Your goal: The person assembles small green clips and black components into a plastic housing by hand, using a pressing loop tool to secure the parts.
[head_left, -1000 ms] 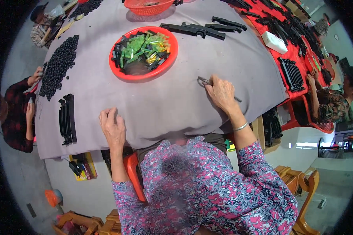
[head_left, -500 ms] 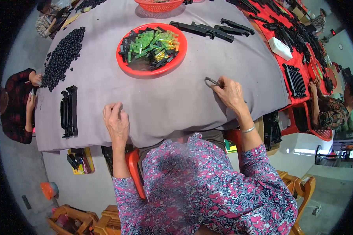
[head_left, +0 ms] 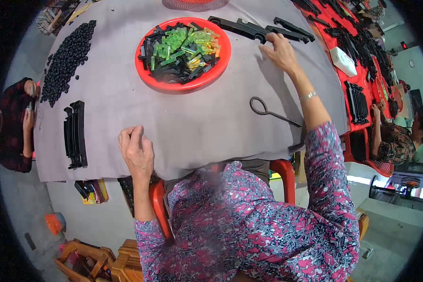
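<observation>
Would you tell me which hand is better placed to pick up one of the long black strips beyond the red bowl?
Right. The right hand already touches the long black strips, whereas the left hand rests on the grey cloth at the near edge.

You sit at a table draped in grey cloth (head_left: 127, 70), with a second table covered in red (head_left: 362, 61) just beside it on your right. Red plastic chairs (head_left: 286, 171) stand at the table edge. The floor (head_left: 80, 221) is pale concrete, with wooden furniture (head_left: 94, 261) at lower left. Bright daylight falls at lower right.
</observation>
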The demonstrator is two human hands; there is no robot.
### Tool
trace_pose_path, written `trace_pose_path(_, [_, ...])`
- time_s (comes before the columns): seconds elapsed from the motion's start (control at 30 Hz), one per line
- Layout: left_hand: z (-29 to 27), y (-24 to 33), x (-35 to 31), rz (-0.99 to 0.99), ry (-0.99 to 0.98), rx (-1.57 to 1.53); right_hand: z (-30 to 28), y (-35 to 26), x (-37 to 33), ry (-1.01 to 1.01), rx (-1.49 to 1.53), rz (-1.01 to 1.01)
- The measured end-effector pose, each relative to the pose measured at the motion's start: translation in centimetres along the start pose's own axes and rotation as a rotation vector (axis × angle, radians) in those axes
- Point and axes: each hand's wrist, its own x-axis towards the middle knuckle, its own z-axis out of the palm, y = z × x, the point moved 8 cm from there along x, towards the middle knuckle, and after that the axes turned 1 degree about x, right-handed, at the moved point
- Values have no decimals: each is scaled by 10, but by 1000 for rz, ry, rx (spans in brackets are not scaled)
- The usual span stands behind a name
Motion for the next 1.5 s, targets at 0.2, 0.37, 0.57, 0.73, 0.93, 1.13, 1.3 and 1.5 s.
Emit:
trace_pose_path(0.2, [-1, -1, 0, -36, 6, -16, 42, 9, 36, -99, -177, 50])
trace_pose_path(0.37, [2, -5, -1, -42, -7, -49, 39, 14, 24, -151, -89, 110])
trace_pose_path(0.57, [-1, -4, -3, -23, 14, -51, 1, 26, -35, -330, 671, 673])
trace_pose_path(0.73, [-14, 2, -7, -102, 85, -277, -23, -19, -95, -341, 1259, 790])
trace_pose_path(0.93, [-39, 81, 13, 161, 131, -295, -21, -123, -139, -883, 1131, 628])
trace_pose_path(1.13, [15, 115, 7, 404, -237, -119, -2, -165, -156, -1264, 944, 520])
trace_pose_path(1.3, [38, 100, -3, 380, -291, -141, -15, -161, -94, -823, 653, 147])
trace_pose_path(1.5, [38, 105, -1, 403, -285, -150, 35, -137, -7, -308, 564, 93])
